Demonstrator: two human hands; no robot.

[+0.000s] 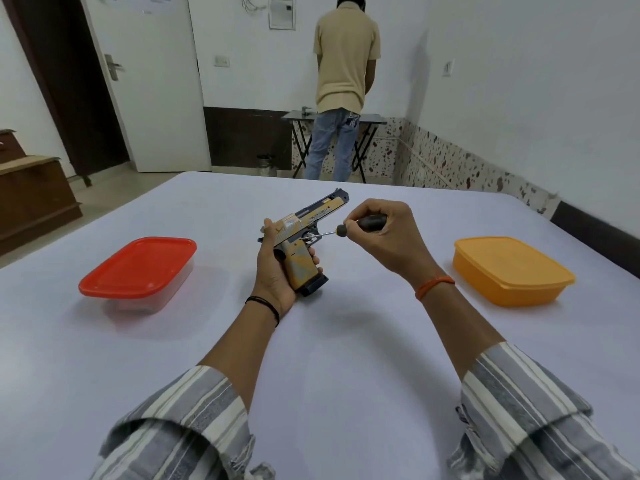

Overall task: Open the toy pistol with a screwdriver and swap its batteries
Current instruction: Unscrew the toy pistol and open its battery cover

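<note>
A yellow and dark grey toy pistol (304, 225) is held above the middle of the table, barrel pointing up and to the right. My left hand (273, 271) grips its handle from the left, fingers curled round it. My right hand (384, 226) grips a black-handled screwdriver (360, 225). Its thin metal shaft points left, and its tip rests on the pistol's side near the trigger guard.
A clear box with a red lid (138, 266) stands on the white table (329, 341) to the left. An orange lidded box (510, 270) stands to the right. A person (343, 88) stands at a small folding table by the far wall, back turned.
</note>
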